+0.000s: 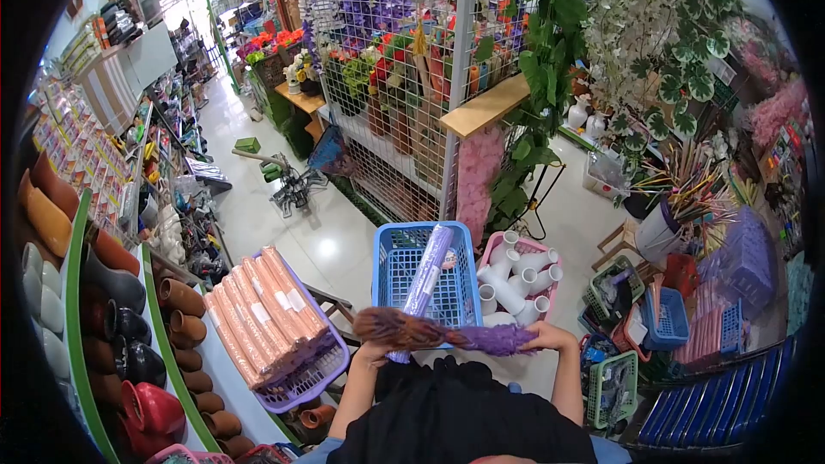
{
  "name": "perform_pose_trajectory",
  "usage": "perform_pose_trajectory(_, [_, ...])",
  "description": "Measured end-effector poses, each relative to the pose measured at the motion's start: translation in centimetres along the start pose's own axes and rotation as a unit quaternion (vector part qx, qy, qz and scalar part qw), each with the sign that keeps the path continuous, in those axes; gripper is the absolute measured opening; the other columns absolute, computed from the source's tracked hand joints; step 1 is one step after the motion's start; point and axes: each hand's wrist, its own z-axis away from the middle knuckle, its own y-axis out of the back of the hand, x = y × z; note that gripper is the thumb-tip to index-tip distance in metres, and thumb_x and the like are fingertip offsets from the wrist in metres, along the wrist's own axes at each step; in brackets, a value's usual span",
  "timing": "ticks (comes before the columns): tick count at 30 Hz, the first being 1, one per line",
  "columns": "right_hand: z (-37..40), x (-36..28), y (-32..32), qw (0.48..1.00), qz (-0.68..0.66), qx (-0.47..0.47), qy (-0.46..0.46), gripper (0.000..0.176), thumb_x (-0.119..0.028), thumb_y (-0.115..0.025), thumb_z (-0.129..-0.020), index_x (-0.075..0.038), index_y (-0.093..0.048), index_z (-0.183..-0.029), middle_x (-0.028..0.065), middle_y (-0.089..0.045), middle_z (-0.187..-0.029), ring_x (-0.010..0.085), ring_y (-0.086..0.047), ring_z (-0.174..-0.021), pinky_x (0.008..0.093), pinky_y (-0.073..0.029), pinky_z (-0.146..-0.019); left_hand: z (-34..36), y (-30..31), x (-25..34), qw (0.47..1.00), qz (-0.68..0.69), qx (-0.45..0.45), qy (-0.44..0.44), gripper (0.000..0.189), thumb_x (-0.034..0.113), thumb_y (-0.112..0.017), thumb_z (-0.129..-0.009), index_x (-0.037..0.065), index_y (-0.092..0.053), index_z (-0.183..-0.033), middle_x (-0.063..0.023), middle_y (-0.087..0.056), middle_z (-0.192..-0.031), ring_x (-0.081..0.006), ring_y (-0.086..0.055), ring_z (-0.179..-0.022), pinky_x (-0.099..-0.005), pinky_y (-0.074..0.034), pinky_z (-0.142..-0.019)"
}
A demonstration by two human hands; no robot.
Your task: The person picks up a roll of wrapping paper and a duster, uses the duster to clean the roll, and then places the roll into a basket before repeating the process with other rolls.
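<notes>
Held crosswise in front of my body is a long bundle, bushy and brown at its left end and purple at its right; its exact kind I cannot make out. My left hand is closed around the brown part from below. My right hand grips the purple end. Behind the bundle, a lilac plastic-wrapped roll leans in a blue plastic basket, its lower end passing behind the bundle and showing again near my left hand.
To the left, a purple basket holds several peach wrapped rolls. A pink basket with white pipe-like vases stands right of the blue basket. Shelves of pots line the left; a wire grid with flowers rises ahead.
</notes>
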Motion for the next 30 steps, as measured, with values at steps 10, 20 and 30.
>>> perform_pose_trajectory(10, [0.3,-0.1,0.4,0.975,-0.155,0.155,-0.032,0.028,-0.014,-0.071,-0.073,0.000,-0.063,-0.096,-0.0023,-0.061,-0.078,0.0073,-0.053,-0.069,0.0231,-0.043,-0.062,-0.6,-1.8,0.8,0.989,0.008,-0.150,0.010,0.075,-0.007,-0.066,-0.068,0.005,-0.027,-0.131,-0.0160,-0.047,-0.122,-0.0230,-0.054,-0.105,-0.0292,-0.050,-0.078])
perform_pose_trajectory(20, [-1.7,2.4,1.2,0.949,-0.212,0.235,0.015,0.025,-0.019,-0.071,-0.073,-0.004,-0.064,-0.091,-0.0030,-0.058,-0.071,0.0060,-0.046,-0.055,0.0209,-0.033,-0.048,-1.7,1.0,-0.1,0.982,-0.062,-0.177,0.037,0.080,-0.006,-0.067,-0.067,0.004,-0.027,-0.135,-0.0108,-0.049,-0.119,-0.0181,-0.051,-0.108,-0.0298,-0.041,-0.092])
perform_pose_trajectory(30, [-2.3,1.8,2.0,0.990,-0.068,0.116,0.030,0.024,-0.011,-0.069,-0.072,0.001,-0.064,-0.093,-0.0013,-0.062,-0.081,0.0080,-0.054,-0.075,0.0237,-0.044,-0.070,-0.6,0.3,0.6,0.978,0.010,-0.204,-0.038,0.083,0.002,-0.063,-0.064,0.000,-0.022,-0.136,-0.0157,-0.044,-0.124,-0.0253,-0.049,-0.111,-0.0341,-0.039,-0.096])
